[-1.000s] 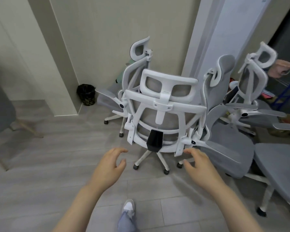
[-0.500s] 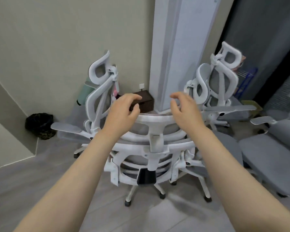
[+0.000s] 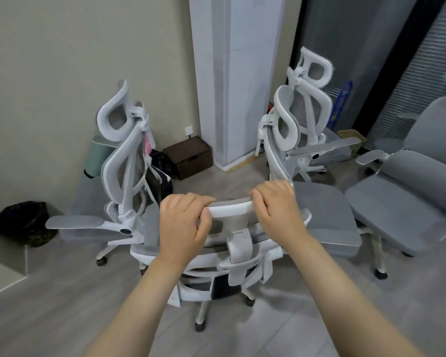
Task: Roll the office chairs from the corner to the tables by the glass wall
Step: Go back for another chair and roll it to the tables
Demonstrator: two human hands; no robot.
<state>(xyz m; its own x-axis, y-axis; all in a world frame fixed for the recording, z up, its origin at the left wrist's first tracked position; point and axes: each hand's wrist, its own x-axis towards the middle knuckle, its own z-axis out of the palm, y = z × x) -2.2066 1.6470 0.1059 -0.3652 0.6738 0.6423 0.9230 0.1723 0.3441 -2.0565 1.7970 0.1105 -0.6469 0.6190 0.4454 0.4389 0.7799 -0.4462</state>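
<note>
A white-framed office chair with grey mesh stands right in front of me, its back toward me and its headrest (image 3: 231, 208) at the top. My left hand (image 3: 184, 224) grips the headrest's left end. My right hand (image 3: 278, 210) grips its right end. The chair's castors (image 3: 200, 325) rest on the grey floor below my arms. Its seat is hidden behind the backrest.
Several more grey and white chairs crowd the corner: one to the left (image 3: 121, 161), one to the right (image 3: 289, 140), another at the far right (image 3: 410, 197). A white column (image 3: 232, 81), a brown wicker box (image 3: 188, 157) and a black bin (image 3: 23, 224) stand along the wall.
My hands rose from waist height, reached over the chair and closed on its headrest. I have stepped closer and now look down on the chair.
</note>
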